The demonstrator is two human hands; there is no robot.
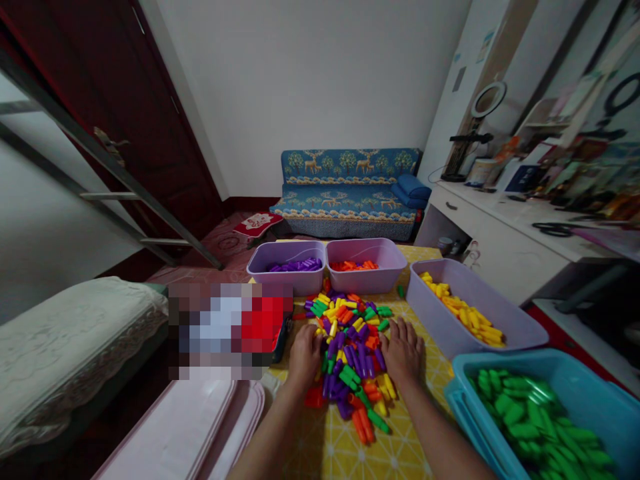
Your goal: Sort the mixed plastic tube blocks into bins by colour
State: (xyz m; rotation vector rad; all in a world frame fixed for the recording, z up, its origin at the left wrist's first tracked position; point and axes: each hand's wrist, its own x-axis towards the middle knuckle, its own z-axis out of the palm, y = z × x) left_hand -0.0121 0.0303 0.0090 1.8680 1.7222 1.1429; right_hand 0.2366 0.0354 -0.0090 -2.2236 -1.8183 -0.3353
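— Hands?
— Left hand at the left edge of the pile of plastic pieces, fingers bent inward; cannot tell whether gripping anything. Right hand along the opposite edge, palm down, fingers stretched and slightly apart, nothing gripped.
— And the pile?
— Between both hands, purple, green, yellow and orange mixed.
— Around it, from the left?
— Pale pink lids, stacked beside the left forearm. Beyond them, a pixelated patch, unreadable. Past the pile, a lilac bin with purple pieces, right beside a second lilac bin with orange ones. Farther right, a third lilac bin of yellow pieces, then, nearer, a teal bin of green ones.
— In the way?
— Toward the two far bins, the pile's far end.
— Surface, room?
— Yellow tablecloth, white-lined. Leftmost, a cloth-covered bed; metal ladder before a dark red door; blue deer-print sofa; cluttered white dresser.
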